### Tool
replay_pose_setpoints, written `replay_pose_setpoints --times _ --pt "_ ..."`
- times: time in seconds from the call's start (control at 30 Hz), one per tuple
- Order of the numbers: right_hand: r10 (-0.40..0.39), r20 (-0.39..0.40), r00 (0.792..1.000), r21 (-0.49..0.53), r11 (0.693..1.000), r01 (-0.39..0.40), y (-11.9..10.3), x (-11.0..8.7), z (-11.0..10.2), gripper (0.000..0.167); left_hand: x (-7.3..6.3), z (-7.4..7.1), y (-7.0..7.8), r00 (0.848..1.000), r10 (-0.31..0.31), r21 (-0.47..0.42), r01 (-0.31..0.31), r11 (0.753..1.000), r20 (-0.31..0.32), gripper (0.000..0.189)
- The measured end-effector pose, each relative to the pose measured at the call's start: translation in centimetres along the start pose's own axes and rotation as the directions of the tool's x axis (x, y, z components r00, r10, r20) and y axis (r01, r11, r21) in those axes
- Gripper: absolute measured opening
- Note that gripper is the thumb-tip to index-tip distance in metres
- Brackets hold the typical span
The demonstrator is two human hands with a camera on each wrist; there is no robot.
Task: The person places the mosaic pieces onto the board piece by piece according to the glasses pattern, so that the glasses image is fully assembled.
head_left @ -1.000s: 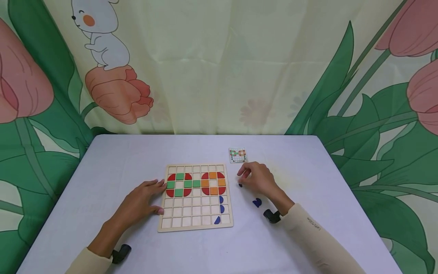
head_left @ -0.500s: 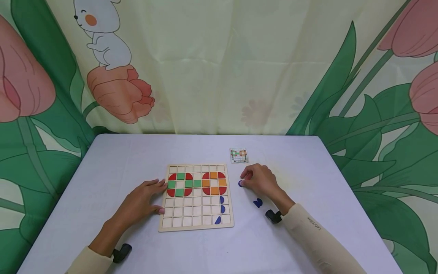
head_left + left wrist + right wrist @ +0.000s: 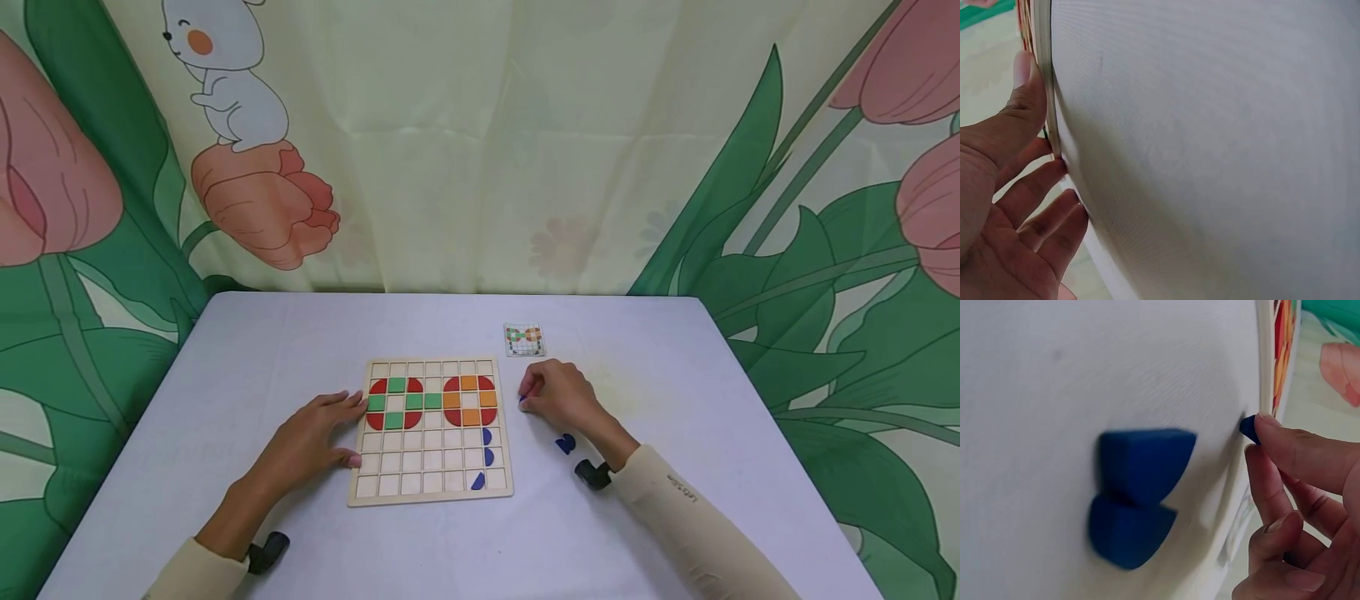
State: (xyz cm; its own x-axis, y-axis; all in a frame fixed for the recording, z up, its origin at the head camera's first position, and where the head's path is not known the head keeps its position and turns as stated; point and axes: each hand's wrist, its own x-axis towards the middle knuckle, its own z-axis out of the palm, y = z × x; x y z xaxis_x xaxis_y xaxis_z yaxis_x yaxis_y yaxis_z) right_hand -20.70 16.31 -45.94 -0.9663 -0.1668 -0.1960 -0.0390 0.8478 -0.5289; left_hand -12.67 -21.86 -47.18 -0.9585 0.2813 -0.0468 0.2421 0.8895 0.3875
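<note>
A wooden grid board (image 3: 431, 502) lies on the white table, with red, green and orange pieces in its upper rows and 3 blue pieces near its right side. My left hand (image 3: 303, 437) rests along its left edge; in the left wrist view the thumb (image 3: 1019, 103) and fingertips touch the rim. Right of the board, my right hand (image 3: 562, 396) pinches a small blue quarter-round block (image 3: 1249, 429) between thumb and finger, mostly covered by them. Two more blue blocks (image 3: 1147, 459) lie touching each other on the cloth, nearer the right wrist.
A small pattern card (image 3: 524, 340) lies beyond the right hand, printed with a similar coloured design. The white tablecloth (image 3: 435, 558) spreads around the board. Behind the table hangs a curtain (image 3: 465, 167) printed with tulips and a white animal.
My right hand has gathered up the blue block that lay at its fingertips and shifted slightly left towards the board. The left hand stays at the board's edge.
</note>
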Motion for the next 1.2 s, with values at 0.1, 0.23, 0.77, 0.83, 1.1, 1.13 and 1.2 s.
replay_pose_setpoints --times 0.1,0.23,0.77,0.83,1.1,1.13,1.2 --pt "-0.022 0.008 1.000 0.018 1.000 0.022 -0.4 -0.1 0.1 0.019 0.0 0.0 0.0 1.000 0.002 -0.002 -0.002 1.000 0.001 0.092" --pt "-0.074 0.006 0.997 0.040 0.996 0.074 -1.1 -0.3 0.2 0.015 -0.1 0.0 0.1 1.000 -0.002 0.000 0.002 1.000 0.002 0.092" --pt "-0.292 0.093 0.952 0.150 0.949 0.276 -6.2 -1.6 1.4 0.014 0.2 0.2 -0.1 1.000 -0.006 0.009 0.006 1.000 0.004 0.094" --pt "-0.320 0.099 0.942 0.160 0.940 0.302 -6.8 -1.7 1.7 0.014 0.2 0.1 -0.1 1.000 -0.005 0.009 0.005 1.000 0.006 0.093" --pt "-0.407 0.133 0.903 0.167 0.908 0.385 -9.7 -1.8 3.3 0.018 0.2 0.1 -0.1 1.000 -0.014 0.005 0.014 1.000 0.014 0.093" --pt "-0.420 0.137 0.897 0.165 0.903 0.397 -10.0 -1.8 3.5 0.018 0.2 0.1 -0.2 1.000 -0.013 0.005 0.013 1.000 0.015 0.093" --pt "-0.445 0.145 0.884 0.164 0.892 0.422 -10.7 -1.7 3.9 0.015 0.2 0.1 -0.2 1.000 -0.011 0.004 0.011 1.000 0.017 0.093"
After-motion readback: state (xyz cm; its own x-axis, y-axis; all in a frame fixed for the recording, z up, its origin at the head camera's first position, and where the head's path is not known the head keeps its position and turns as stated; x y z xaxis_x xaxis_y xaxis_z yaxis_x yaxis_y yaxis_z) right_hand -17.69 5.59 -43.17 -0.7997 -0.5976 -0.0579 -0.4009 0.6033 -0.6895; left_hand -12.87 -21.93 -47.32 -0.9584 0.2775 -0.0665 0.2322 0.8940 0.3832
